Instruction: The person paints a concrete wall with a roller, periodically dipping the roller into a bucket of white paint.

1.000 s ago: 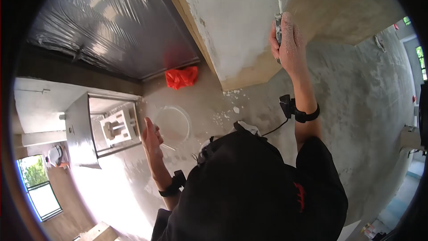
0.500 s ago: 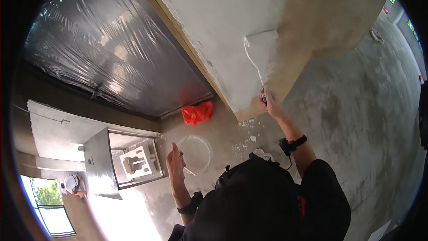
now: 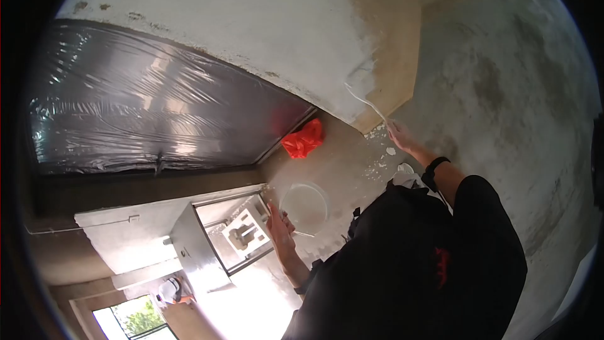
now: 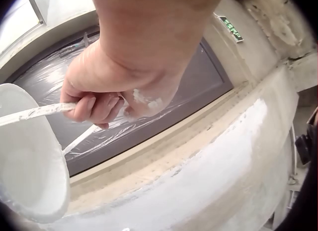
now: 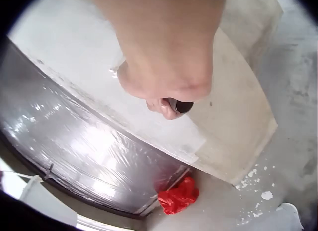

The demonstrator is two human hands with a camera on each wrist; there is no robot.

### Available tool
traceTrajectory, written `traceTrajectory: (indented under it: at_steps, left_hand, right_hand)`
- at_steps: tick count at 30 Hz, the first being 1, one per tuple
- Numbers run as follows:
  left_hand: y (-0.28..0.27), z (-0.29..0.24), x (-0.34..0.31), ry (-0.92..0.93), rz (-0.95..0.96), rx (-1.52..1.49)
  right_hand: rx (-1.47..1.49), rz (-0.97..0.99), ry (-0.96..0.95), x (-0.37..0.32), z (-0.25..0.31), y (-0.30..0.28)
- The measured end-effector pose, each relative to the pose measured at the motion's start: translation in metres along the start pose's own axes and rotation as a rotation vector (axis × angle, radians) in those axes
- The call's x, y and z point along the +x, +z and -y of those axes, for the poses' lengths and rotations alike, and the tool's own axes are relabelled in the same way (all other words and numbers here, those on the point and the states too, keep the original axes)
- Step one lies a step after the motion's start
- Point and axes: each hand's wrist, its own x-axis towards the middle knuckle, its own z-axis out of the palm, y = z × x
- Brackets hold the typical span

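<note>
My right hand (image 3: 402,136) grips the handle of a paint roller, whose thin white frame (image 3: 365,99) runs up to the wall (image 3: 251,31). In the right wrist view the dark open end of the roller handle (image 5: 183,107) sticks out below my curled fingers. White coating covers much of the wall, beside a bare tan strip (image 3: 396,44). My left hand (image 3: 281,230) holds a white bucket (image 3: 328,206) by its handle. The left wrist view shows my fingers curled round that paint-smeared handle (image 4: 37,113), with white spatter on my palm.
Plastic film covers a dark panel (image 3: 157,107) next to the wall. A red plastic bag (image 3: 303,139) lies on the floor by its corner, near white splashes (image 3: 377,167). A metal-framed box (image 3: 248,230) stands at the left. Another person (image 3: 170,291) is farther off.
My right hand has come down along the wall toward the floor with the roller. My left hand keeps the bucket. The head view has turned, shifting the scene.
</note>
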Motion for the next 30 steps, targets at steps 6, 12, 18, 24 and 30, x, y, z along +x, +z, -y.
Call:
traceTrajectory:
  at_steps: [6,12,18,24,30]
  left_hand:
    - [0.003,0.0,-0.003,0.002,-0.005,0.025]
    - [0.005,-0.002,-0.006,0.023,0.012,0.01]
    - [0.015,-0.008,-0.009,-0.017,0.068,0.058]
    - [0.022,-0.006,-0.006,-0.007,0.102,0.037]
    - [0.033,-0.008,-0.01,-0.036,0.086,0.082]
  right_hand:
    - [-0.155,0.056,-0.271,0.001,0.145,0.042]
    - [-0.178,0.115,-0.527,0.011,0.291,0.076]
    - [-0.198,0.151,-0.709,0.027,0.361,0.104]
    - [-0.184,0.185,-0.595,0.023,0.323,0.091]
    - [-0.088,0.156,-0.446,0.031,0.183,0.068]
